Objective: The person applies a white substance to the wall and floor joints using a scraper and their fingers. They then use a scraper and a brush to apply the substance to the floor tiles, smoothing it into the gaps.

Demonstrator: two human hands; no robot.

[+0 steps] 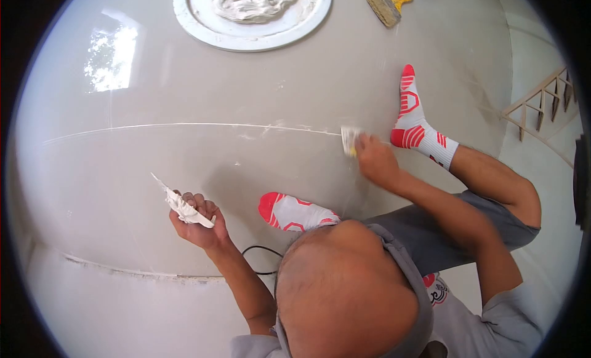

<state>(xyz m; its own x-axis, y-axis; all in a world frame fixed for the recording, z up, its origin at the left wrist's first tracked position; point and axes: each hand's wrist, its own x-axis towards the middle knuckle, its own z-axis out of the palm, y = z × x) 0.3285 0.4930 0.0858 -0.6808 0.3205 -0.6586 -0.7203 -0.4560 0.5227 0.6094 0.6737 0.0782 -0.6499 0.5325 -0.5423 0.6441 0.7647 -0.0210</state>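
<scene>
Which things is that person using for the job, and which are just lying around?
Job, it seems:
white-smeared flat tool in left hand
blurred, white-bladed scraper in right hand
rounded white tray of thick white paste
thin white line on shiny beige floor

Probably lying about:
yellow-handled brush with tan bristles
thin black cord
brown slatted frame

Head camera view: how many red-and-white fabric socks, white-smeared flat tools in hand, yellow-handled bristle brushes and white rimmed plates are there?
Red-and-white fabric socks: 2
White-smeared flat tools in hand: 2
Yellow-handled bristle brush: 1
White rimmed plate: 1
Total: 6
</scene>
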